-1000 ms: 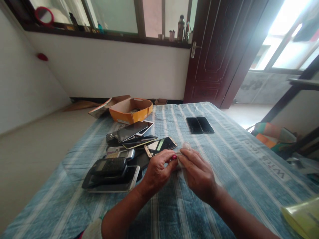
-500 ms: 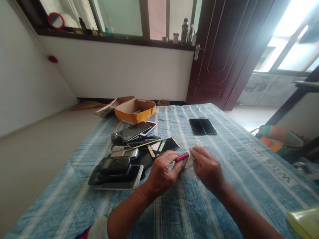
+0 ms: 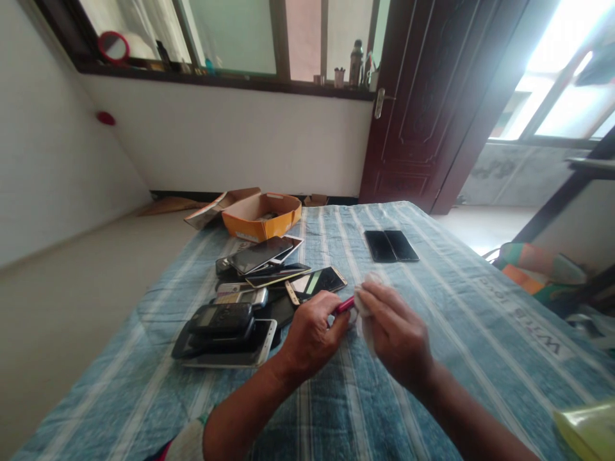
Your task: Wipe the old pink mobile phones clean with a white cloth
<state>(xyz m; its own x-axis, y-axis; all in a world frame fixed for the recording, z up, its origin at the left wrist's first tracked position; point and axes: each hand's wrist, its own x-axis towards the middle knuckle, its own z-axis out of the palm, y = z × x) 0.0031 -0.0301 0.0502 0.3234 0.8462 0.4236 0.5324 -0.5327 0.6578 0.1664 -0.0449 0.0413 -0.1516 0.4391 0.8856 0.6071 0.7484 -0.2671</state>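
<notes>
My left hand (image 3: 317, 326) is closed round a small phone with a pink-red edge (image 3: 344, 305), held edge-up above the cloth. My right hand (image 3: 396, 326) grips a thin whitish wipe (image 3: 364, 304) and presses it against the phone's far end, covering that part. A gold-framed phone (image 3: 317, 283) lies just beyond my left hand. To the left is a pile of old phones, with a black keypad phone (image 3: 221, 318) on top of a white-framed phone (image 3: 263, 346). Two dark phones (image 3: 391, 246) lie side by side farther back.
An opened orange box (image 3: 262, 224) stands at the table's far left corner with its lid (image 3: 218, 208) beside it. The striped blue cloth (image 3: 461, 358) covers the table. A yellow-green plastic packet (image 3: 589, 426) is at the right edge. Behind are a wall and a dark red door (image 3: 423, 109).
My right hand has moved left, bringing the wipe from beside the phone onto its end. My left hand stays almost in place with the phone.
</notes>
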